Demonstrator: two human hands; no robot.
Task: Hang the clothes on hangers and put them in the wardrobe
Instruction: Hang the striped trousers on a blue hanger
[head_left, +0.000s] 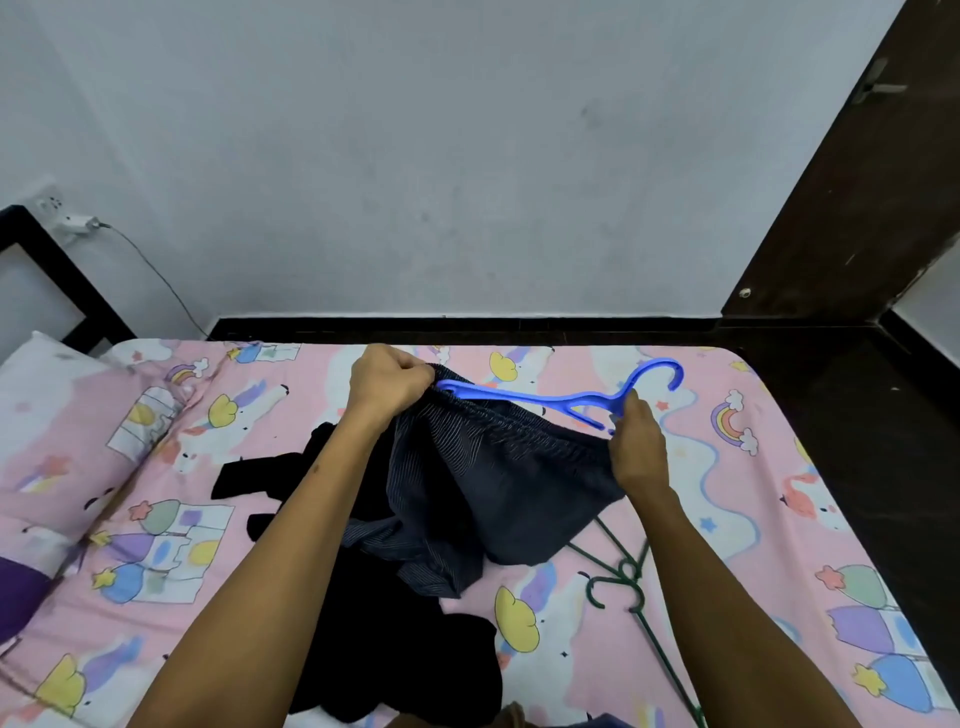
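Note:
A dark navy striped garment with an elastic waistband hangs between my hands above the bed. My left hand pinches the waistband's left end against the tip of a blue plastic hanger. My right hand grips the waistband's right end together with the hanger near its neck. The hanger's hook points up and right. Black clothes lie heaped on the bed under my arms. Green hangers lie on the sheet below the garment.
The bed has a pink cartoon-print sheet and a matching pillow at the left. A dark wooden door or wardrobe panel stands at the right. A charger and cable hang from a wall socket at the left.

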